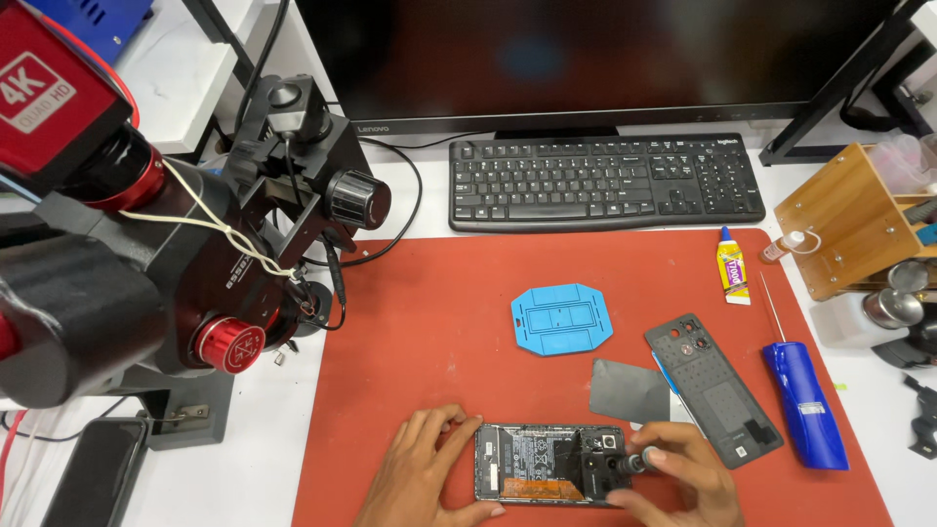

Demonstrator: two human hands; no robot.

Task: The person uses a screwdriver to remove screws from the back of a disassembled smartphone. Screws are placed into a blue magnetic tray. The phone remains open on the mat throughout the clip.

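Now steadying opened black smartphone w/ exposed internals (549, 463) on red work mat (439, 322), left hand (422, 475) fingers spread along its left edge. Right hand (678, 478) fingers closing round small dark screwdriver (632, 463), tip touching phone's camera end. Grey back cover (712, 388) lying just beyond right fingers.

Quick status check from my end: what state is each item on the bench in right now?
Phone: back cover off, insides exposed, flat on red mat.
Left hand: steadying the phone's left end.
Right hand: gripping a small screwdriver at the phone's camera end.
Back cover: detached, lying beside the phone.
Glue tube: capped, lying flat.
Monitor: dark.
Blue tool: lying untouched.
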